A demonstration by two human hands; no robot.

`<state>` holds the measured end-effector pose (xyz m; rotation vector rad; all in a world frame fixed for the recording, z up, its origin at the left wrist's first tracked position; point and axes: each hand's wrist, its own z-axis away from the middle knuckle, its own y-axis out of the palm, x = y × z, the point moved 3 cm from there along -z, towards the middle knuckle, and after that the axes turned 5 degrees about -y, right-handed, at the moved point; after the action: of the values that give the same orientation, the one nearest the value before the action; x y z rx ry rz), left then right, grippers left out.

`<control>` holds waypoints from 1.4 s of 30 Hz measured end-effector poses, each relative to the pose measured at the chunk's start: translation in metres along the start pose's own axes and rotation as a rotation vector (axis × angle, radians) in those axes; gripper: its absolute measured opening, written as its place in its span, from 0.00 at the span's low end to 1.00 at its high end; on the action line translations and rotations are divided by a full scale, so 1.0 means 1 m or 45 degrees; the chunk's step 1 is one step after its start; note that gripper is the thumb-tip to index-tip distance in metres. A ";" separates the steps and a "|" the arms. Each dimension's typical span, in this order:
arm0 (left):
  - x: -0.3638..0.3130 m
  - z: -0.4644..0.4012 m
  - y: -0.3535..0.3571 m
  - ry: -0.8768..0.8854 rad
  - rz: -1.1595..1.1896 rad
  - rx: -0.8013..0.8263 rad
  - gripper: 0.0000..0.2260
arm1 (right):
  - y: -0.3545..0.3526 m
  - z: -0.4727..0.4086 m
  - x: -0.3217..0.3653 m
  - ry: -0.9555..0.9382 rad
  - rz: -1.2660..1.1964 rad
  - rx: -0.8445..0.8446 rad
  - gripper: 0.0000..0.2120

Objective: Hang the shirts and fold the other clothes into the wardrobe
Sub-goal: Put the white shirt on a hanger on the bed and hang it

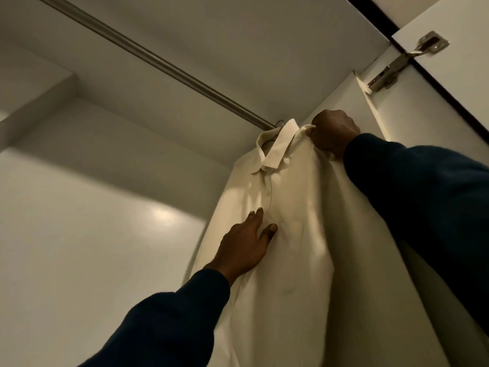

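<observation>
A cream button-up shirt (291,234) hangs on a hanger whose hook (279,123) sits over the metal wardrobe rail (164,62), at the rail's right end. My right hand (333,133) grips the shirt's shoulder beside the collar, fingers curled round the cloth. My left hand (246,245) lies flat on the shirt's front next to the button placket, fingers straight. Most of the hanger is hidden under the collar.
The white wardrobe interior surrounds the shirt: back wall (79,234) to the left, top panel (238,35) above. The right side panel stands close behind my right hand. A metal door hinge (391,70) sits at the upper right.
</observation>
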<state>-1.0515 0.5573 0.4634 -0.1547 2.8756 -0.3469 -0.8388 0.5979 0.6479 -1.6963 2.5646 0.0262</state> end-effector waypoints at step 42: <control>0.157 0.328 0.108 0.244 -0.293 0.107 0.30 | 0.080 0.401 0.059 -0.802 0.843 1.642 0.39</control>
<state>-1.1295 0.5683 0.0925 -0.4634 3.0300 -0.5520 -0.9171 0.5953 0.2426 -0.2770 1.7468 -0.7286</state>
